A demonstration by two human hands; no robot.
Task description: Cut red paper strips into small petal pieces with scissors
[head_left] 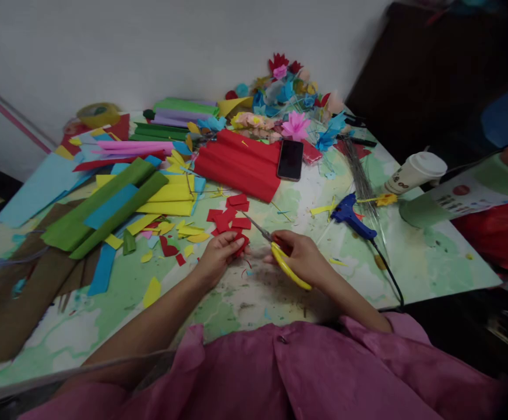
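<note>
My left hand (217, 256) pinches a small piece of red crepe paper (240, 245) between thumb and fingers, near the middle of the table. Facing it, my right hand (298, 256) is closed around a pair of yellow-handled scissors (287, 269). Their metal tips point up and left, above the red piece and apart from it; I cannot tell how far the blades are parted. Just beyond the left hand lie several cut red paper pieces (224, 219). Yellow paper petals (191, 231) are scattered to their left.
A red crepe sheet (240, 163) lies behind, with a phone (289, 160) on its edge. To the right are a blue glue gun (354, 217), thin wires (359, 169), a lidded paper cup (416, 172) and a large green bottle (464, 189). Folded green paper (105, 204) lies left; paper flowers (295, 125) behind.
</note>
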